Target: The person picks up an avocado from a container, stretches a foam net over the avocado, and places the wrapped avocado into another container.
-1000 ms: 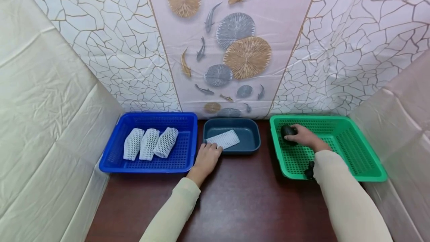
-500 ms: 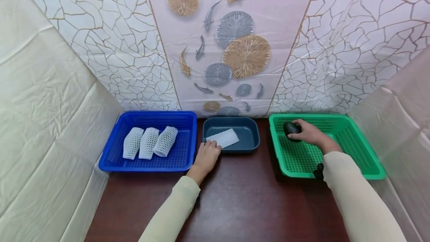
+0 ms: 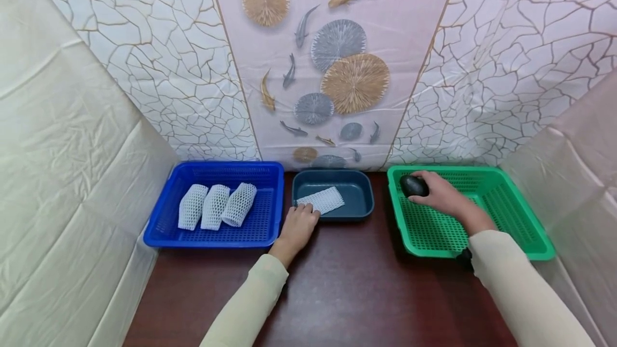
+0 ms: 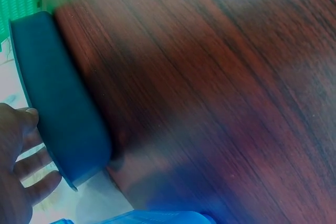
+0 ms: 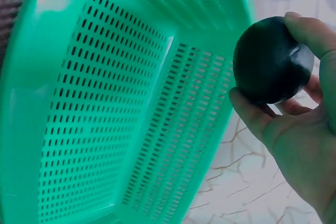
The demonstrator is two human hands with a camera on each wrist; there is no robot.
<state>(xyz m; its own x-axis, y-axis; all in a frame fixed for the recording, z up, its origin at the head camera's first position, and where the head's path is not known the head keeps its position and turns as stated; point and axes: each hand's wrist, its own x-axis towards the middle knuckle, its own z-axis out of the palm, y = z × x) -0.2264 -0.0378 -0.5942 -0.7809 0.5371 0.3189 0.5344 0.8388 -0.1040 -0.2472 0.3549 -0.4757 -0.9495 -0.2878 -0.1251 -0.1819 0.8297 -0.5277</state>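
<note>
My right hand (image 3: pixel 439 194) grips a dark, egg-shaped avocado (image 3: pixel 414 186) over the green basket (image 3: pixel 523 218). In the right wrist view, thumb and fingers wrap the sides of the avocado (image 5: pixel 270 61). My left hand (image 3: pixel 297 227) rests at the front left rim of a dark blue tray (image 3: pixel 359 214). Its fingertips lie by the near end of a flat white foam net sleeve (image 3: pixel 325 200) in the tray. From the left wrist, the fingers of the left hand (image 4: pixel 21 166) look spread and loose along the tray's rim (image 4: pixel 31 95).
At the left stands a blue basket (image 3: pixel 217 242) with three bulging white foam net sleeves (image 3: pixel 215 208) side by side; their contents are hard to tell. All containers sit along the back of the brown table (image 3: pixel 337 283), against a patterned cloth wall (image 3: pixel 308 138).
The right hand keeps hold of the avocado, tilting it; its wrist and sleeve have swung to the right. The left hand and the foam net sleeve in the tray stay where they were.
</note>
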